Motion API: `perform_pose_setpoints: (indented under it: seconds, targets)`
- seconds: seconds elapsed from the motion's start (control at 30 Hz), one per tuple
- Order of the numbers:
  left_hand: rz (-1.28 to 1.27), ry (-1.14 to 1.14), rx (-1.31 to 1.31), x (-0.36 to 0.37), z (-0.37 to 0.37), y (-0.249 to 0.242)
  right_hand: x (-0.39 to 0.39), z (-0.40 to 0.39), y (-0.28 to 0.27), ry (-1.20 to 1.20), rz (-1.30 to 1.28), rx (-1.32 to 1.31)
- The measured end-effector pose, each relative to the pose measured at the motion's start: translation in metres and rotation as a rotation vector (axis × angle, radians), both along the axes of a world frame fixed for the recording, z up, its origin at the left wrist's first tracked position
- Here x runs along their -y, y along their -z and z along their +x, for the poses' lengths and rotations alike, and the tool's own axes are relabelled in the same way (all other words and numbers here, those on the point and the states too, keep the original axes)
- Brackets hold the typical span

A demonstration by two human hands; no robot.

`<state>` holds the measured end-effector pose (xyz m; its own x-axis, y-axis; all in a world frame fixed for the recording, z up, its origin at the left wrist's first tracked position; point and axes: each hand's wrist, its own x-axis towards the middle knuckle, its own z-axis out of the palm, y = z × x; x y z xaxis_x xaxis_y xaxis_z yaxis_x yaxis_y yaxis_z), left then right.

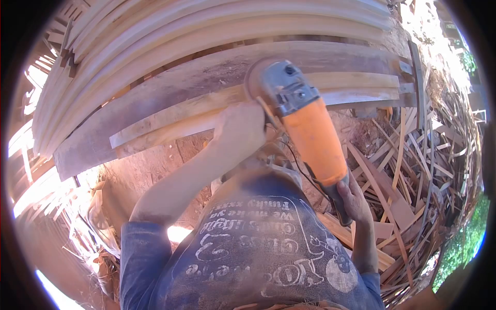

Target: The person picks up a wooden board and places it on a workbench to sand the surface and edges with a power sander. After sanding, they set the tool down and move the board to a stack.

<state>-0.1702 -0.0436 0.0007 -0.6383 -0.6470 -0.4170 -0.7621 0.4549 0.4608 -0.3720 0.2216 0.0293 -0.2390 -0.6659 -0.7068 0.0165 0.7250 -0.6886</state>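
the left hand point(240, 129) is curling its fingers shut around the front of the grinder point(302, 121), close beside the disc point(254, 77); the right hand point(354, 199) is wrapping closed around the grinder's dark tail end. the disc is pressing on the edge of a pale strip point(206, 108), which is lying on a grey plank point(170, 88).

the risks, as i am judging them: the left fingers are sitting very near the disc, so a slip or a kick from the strip could be bringing them onto it. the strip is showing no clamp, so it could be sliding or tipping off the plank under the push. the cord point(297, 165) is trailing by the shirt point(258, 248) and could be snagging. dust is already coating the shirt and could be getting into the eyes.

the plank is looking rough and worn, with more curved strips point(206, 26) stacking just behind it. the place is looking like an open-air yard: bare earth, harsh sunlight, and offcuts point(413, 165) piling up loosely on the right, making poor footing.
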Motion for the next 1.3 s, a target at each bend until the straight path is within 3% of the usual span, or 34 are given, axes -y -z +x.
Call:
perform_pose_setpoints:
  seconds: [0.17, 0.33, 0.5, 0.63, 0.73, 0.8, 0.83, 0.87, 0.9, 0.93, 0.97, 1.03, 1.1, 1.2, 1.3]
  targets:
    - [0.05, 0.303, -0.169, -0.011, -0.161, 0.015, -0.067, -0.088, 0.009, 0.319, -0.032, 0.088]
    - [0.044, 0.492, -0.28, -0.03, -0.298, 0.013, -0.109, -0.174, 0.01, 0.574, 0.086, -0.01]
    - [-0.08, 0.47, -0.182, -0.054, -0.397, 0.004, -0.135, -0.238, 0.024, 0.701, 0.114, -0.022]
    - [-0.204, 0.479, -0.219, -0.065, -0.429, 0.017, -0.125, -0.242, 0.024, 0.706, 0.097, -0.099]
    - [-0.206, 0.438, -0.172, -0.061, -0.394, 0.011, -0.132, -0.228, 0.039, 0.736, 0.137, -0.077]
    - [-0.178, 0.46, -0.171, -0.048, -0.337, 0.008, -0.117, -0.196, 0.027, 0.597, 0.062, -0.054]
    - [-0.087, 0.33, -0.177, -0.047, -0.305, 0.011, -0.107, -0.177, 0.022, 0.533, 0.025, -0.044]
    - [-0.149, 0.278, -0.343, -0.045, -0.266, 0.044, -0.098, -0.16, 0.023, 0.426, -0.043, -0.066]
    - [-0.124, 0.204, -0.193, -0.04, -0.228, 0.047, -0.085, -0.145, 0.02, 0.323, -0.042, -0.039]
    - [-0.119, 0.18, 0.005, -0.038, -0.192, 0.005, -0.071, -0.13, 0.016, 0.22, -0.046, -0.013]
    - [-0.111, 0.012, 0.167, -0.041, -0.16, 0.003, -0.052, -0.12, 0.006, 0.12, 0.015, 0.065]
    - [-0.074, -0.206, -0.009, -0.044, -0.082, 0.009, -0.017, -0.102, 0.001, -0.222, 0.071, -0.07]
    - [-0.234, -0.257, 0.057, -0.049, -0.027, 0.01, 0.019, -0.09, -0.003, -0.388, -0.052, -0.046]
    - [-0.248, -0.412, -0.023, -0.053, 0.021, 0.016, 0.059, -0.086, -0.004, -0.553, -0.058, 0.013]
    - [-0.265, -0.363, -0.065, -0.05, 0.003, 0.013, 0.062, -0.099, -0.006, -0.529, -0.037, -0.004]
